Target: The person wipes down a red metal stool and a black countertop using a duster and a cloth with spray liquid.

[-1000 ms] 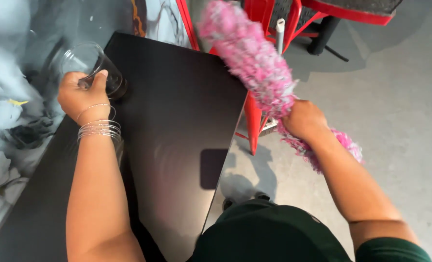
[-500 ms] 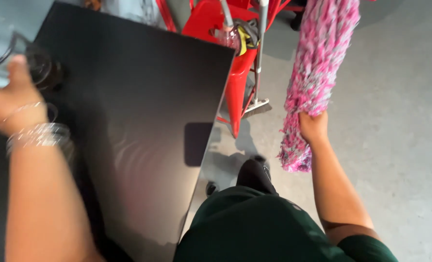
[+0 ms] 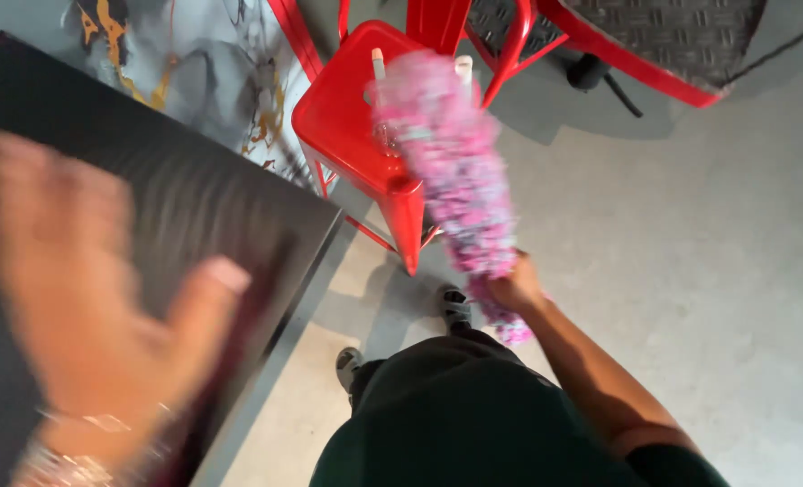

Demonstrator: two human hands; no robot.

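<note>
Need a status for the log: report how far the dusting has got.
Done: cannot tell; the black table shows no visible dust. In hand: the right hand grips the pink duster over the red stool; the blurred left hand hovers open above the table. Left: cannot tell.

A fluffy pink-and-white duster with a long, shaggy head (image 3: 451, 171) is held up off the ground at the right of the scene. It stands nearly upright, its top leaning a little to the left and away. The strands are a mix of bright pink and pale tufts, blurred, so their exact texture is hard to make out. Its upper end overlaps the seat of the red metal stool (image 3: 356, 117) in the view; whether it touches the seat cannot be told. The lower end is gripped in the right hand (image 3: 512, 287), with a short pink tuft sticking out just below the fist.
</note>
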